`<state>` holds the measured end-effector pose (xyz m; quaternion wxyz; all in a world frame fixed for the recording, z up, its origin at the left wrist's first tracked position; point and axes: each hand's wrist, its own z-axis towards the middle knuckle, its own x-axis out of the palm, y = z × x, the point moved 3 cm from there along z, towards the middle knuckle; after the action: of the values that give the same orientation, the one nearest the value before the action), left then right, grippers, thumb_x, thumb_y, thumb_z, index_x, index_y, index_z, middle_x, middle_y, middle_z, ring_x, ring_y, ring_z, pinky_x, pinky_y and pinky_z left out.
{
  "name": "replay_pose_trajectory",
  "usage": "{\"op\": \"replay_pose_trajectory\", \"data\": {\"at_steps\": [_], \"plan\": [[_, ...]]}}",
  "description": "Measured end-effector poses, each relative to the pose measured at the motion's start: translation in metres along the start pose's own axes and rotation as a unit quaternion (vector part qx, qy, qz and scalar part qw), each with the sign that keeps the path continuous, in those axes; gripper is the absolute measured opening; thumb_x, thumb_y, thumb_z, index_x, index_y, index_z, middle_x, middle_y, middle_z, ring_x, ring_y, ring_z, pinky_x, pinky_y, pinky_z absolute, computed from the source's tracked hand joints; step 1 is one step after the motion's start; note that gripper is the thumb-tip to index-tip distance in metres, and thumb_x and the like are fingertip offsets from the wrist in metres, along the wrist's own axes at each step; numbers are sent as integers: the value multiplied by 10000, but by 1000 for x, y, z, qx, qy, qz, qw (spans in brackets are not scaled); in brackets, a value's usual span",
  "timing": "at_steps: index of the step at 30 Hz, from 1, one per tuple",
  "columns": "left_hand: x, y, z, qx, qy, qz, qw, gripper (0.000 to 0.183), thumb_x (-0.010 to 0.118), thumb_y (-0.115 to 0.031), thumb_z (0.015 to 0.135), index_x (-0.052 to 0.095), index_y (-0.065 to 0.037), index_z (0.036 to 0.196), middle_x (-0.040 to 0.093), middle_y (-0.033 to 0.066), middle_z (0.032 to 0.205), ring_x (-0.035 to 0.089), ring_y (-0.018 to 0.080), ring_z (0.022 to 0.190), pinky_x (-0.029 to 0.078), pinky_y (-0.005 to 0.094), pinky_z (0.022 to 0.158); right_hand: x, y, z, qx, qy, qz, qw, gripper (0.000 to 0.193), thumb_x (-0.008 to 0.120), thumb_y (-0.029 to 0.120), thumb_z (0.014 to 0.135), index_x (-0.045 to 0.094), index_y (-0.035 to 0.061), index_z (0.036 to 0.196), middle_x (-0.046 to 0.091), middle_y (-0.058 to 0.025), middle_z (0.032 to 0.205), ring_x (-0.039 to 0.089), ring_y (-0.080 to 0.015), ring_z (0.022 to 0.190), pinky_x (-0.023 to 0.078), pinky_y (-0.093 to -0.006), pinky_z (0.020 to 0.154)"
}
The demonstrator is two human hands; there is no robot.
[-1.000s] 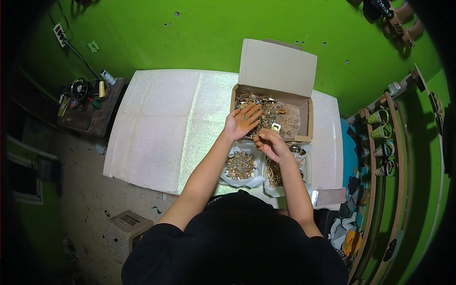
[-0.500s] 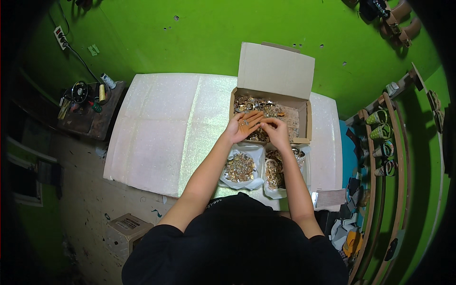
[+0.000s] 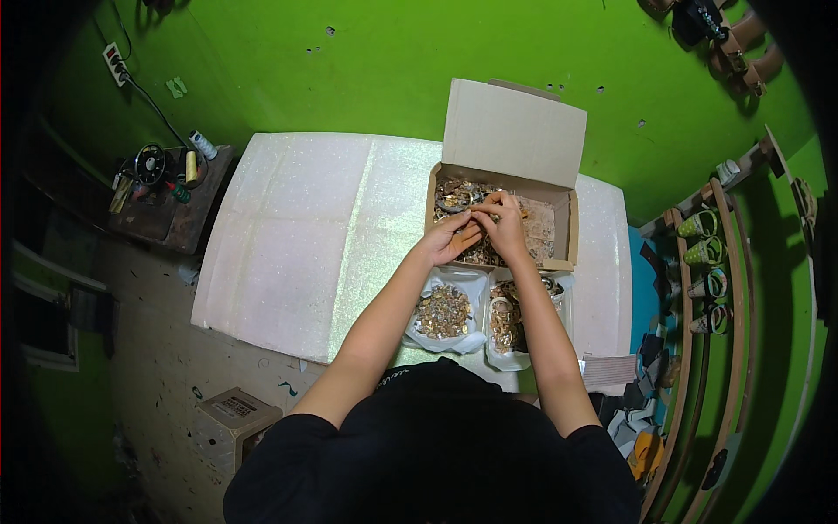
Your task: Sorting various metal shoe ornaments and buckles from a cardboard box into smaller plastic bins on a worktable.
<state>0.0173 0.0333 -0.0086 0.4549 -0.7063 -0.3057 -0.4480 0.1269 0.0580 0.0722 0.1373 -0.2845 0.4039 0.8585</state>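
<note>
Left hand [image 3: 447,240] half curled, palm partly turned up; right hand [image 3: 504,229] with fingertips gathered at the left fingers, contents of both impossible to tell. Likeliest mishap: loss of a tiny piece through a loosened pinch, then disappearance among the similar metallic pieces [image 3: 458,192] below, inside the open cardboard box [image 3: 573,229]. Second risk: disturbance of the right tray [image 3: 511,360] through a lowered right forearm [image 3: 554,349]. Hidden: inner palm; box contents behind the hands; part of the right tray, unlike the left tray [image 3: 474,342]. Unresolved: individual shapes.
</note>
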Motion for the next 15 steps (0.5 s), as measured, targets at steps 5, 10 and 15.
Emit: {"op": "replay_pose_trajectory", "data": {"at_steps": [5,10,15], "plan": [[-5,-1,4,10,-23,5,1000,202,490,-165,814,461,-46,975,507,54,918,513,174,908,430,312,821,0,1,-1,3,-26,18,1000,137,649,84,600,629,63,734,489,-76,744,456,-231,766,382,-321,684],[-3,0,3,-4,-14,4,1000,206,474,-189,825,462,-54,980,506,56,917,517,169,889,435,308,803,-2,4,-1,-9,-33,-14,999,134,656,88,598,621,53,722,490,-80,743,472,-229,749,391,-315,661],[-8,0,5,-9,-37,19,999,201,472,-196,826,471,-63,978,511,51,921,510,160,897,436,303,795,-1,7,-1,-28,-29,-33,999,122,649,86,611,612,38,717,494,-88,743,484,-236,740,395,-318,655]]}}
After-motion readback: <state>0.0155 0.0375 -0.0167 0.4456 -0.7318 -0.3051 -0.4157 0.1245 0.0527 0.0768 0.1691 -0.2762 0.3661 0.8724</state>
